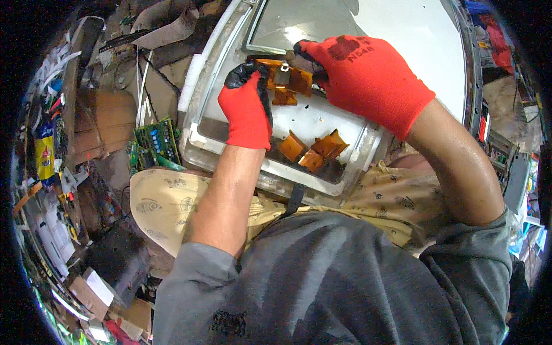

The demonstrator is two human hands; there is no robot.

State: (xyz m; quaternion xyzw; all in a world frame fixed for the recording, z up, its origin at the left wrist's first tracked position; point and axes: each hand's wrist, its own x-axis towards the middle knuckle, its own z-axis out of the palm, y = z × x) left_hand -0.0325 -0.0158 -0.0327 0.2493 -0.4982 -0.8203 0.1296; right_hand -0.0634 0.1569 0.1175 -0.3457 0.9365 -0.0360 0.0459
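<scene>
L hand (246, 103) pinching amber film pc (300, 81), R hand (368, 75) up at its R side.
L grip closed on film's L end; R grip part-curled, fingertips right by film's R edge, can't tell if grasping or just touching. Film pc sits btwn both grips, w/ small silvery bit (284, 67) on top. Below grips: loose amber pcs (291, 146) in white tray (310, 119). Above: glass pane (307, 20). Lower L of L grip: green circuit board (158, 144).
</scene>
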